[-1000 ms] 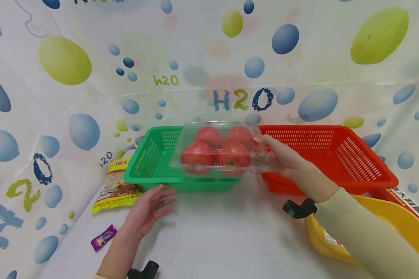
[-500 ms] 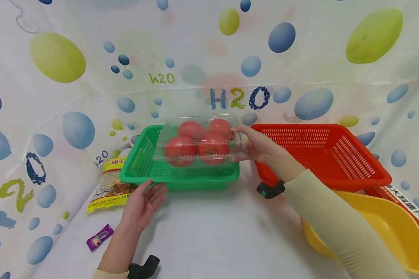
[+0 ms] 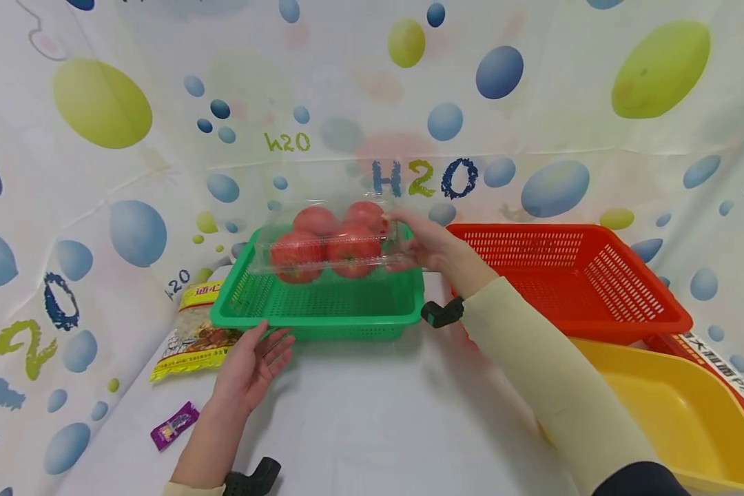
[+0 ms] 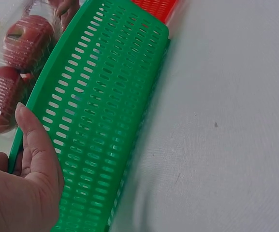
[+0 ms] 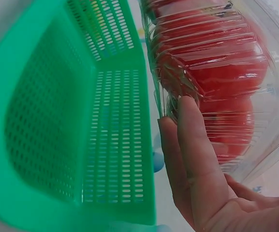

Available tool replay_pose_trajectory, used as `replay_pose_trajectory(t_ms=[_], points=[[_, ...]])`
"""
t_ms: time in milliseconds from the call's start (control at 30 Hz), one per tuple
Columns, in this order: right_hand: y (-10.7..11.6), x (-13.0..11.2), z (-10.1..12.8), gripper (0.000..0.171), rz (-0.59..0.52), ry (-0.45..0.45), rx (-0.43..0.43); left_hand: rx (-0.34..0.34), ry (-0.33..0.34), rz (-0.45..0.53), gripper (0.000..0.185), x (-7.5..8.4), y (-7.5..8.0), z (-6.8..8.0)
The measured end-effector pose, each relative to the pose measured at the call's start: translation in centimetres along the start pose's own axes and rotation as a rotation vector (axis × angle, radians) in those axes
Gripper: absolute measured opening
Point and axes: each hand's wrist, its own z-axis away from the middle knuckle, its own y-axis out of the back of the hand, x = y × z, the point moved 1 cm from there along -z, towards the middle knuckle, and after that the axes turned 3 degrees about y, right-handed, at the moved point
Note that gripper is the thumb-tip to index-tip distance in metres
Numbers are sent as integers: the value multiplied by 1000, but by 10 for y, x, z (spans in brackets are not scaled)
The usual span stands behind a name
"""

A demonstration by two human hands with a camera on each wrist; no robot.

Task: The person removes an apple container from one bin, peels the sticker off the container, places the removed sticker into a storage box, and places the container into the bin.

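Note:
A clear plastic box of red tomatoes (image 3: pixel 325 242) hangs above the green basket (image 3: pixel 322 306). My right hand (image 3: pixel 424 242) grips the box's right end, fingers under it and thumb on top; the right wrist view shows those fingers (image 5: pixel 190 145) against the ribbed clear box (image 5: pixel 216 72), with the green basket (image 5: pixel 57 121) below. My left hand (image 3: pixel 254 365) lies with straight fingers at the basket's front left corner. In the left wrist view its thumb (image 4: pixel 35 140) rests on the green basket's wall (image 4: pixel 110 111), with the tomatoes (image 4: pixel 21 46) beyond.
A red basket (image 3: pixel 570 275) stands right of the green one, a yellow tub (image 3: pixel 676 413) in front of it. A noodle packet (image 3: pixel 195 331) and a small purple sachet (image 3: pixel 173 426) lie at the left. A bubble-print cloth covers table and walls.
My right hand has carried the tomato box leftward, from the green basket's right edge to above its middle. The left hand stayed at the basket's front left corner.

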Motion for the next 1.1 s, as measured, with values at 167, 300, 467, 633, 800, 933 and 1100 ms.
replay_pose_trajectory(t_ms=[167, 300, 467, 633, 800, 933, 1100], points=[[-6, -1, -14, 64, 28, 8, 23, -22, -8, 12, 26, -1, 2, -1], [-8, 0, -25, 68, 53, 20, 28, -31, -12, 21, 25, -2, 3, 0], [-8, 8, -35, 70, 53, 27, 18, -26, -11, 9, 26, -3, 3, 0], [-13, 20, -46, 72, 66, 11, 5, -21, 2, -3, 26, -2, 1, 0], [-16, 28, -54, 75, 48, -23, 9, -23, 22, 6, 24, -1, 0, 0], [-17, 31, -57, 76, 57, -49, 15, -21, 28, 13, 24, -1, 0, -1], [-17, 34, -63, 77, 94, -82, 7, -19, 34, 29, 25, 0, 1, -1]])
